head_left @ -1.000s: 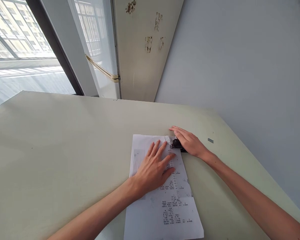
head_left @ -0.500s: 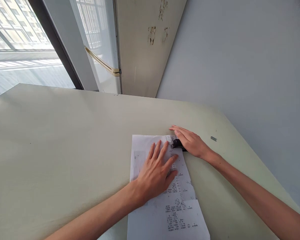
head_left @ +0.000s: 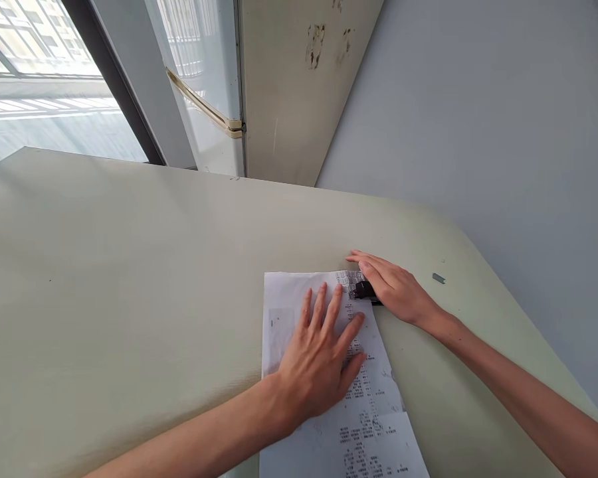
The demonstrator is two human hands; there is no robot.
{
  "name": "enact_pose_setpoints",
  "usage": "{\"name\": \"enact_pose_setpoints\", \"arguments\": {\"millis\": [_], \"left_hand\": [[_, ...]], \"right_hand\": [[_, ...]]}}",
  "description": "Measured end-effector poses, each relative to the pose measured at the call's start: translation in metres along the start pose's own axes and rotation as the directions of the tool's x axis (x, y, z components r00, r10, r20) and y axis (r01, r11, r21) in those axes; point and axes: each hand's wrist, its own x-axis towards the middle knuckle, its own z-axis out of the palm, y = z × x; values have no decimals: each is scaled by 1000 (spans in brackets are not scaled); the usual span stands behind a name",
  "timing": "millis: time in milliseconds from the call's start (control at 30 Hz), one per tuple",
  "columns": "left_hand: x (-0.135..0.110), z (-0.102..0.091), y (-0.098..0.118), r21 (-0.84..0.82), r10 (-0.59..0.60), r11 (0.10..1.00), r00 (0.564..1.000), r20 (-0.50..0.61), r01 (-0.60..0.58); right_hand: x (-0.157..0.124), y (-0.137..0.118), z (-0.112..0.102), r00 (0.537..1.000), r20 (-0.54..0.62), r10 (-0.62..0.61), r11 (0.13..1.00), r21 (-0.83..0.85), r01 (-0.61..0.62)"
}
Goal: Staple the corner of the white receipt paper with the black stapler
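1. The black stapler [head_left: 365,290] sits at the far right corner of the paper [head_left: 323,445], nose over it, long axis roughly sideways.
2. The right hand [head_left: 396,289], nearer, covers the stapler, fingers outstretched; any grip is hidden.
3. The left hand [head_left: 319,358] lies spread on the paper, grasping nothing.

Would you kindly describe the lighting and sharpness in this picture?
Head view: glare whitens the window; head view: bar reflections on the glossy door, soft shadow beside the left forearm; head view: the print on the paper is too small to read.
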Motion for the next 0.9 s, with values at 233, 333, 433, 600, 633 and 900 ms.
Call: {"name": "enact_pose_setpoints", "arguments": {"millis": [233, 333, 433, 600, 633, 900], "left_hand": [[-1, 3, 0, -15, -5, 1000, 1000, -19, 5], [-1, 4, 1, -22, -6, 1000, 999, -34, 6], [-1, 4, 1, -24, -9, 1000, 1000, -27, 8], [-1, 1, 2, -25, -10, 1000, 1000, -12, 10], [0, 1, 2, -25, -9, 1000, 1000, -12, 8], [0, 0, 3, -29, -12, 1000, 1000, 1, 12]], "right_hand": [[-4, -5, 1, 1000, 1, -7, 1000, 27, 7], [-4, -6, 2, 1000, -7, -5, 1000, 4, 5], [-4, -6, 3, 1000, -7, 4, 1000, -12, -4], [-4, -7, 3, 1000, -6, 21, 1000, -9, -21], [-4, -7, 3, 1000, -8, 22, 1000, -8, -22], [-3, -10, 2, 1000, -9, 19, 1000, -17, -19]]}}
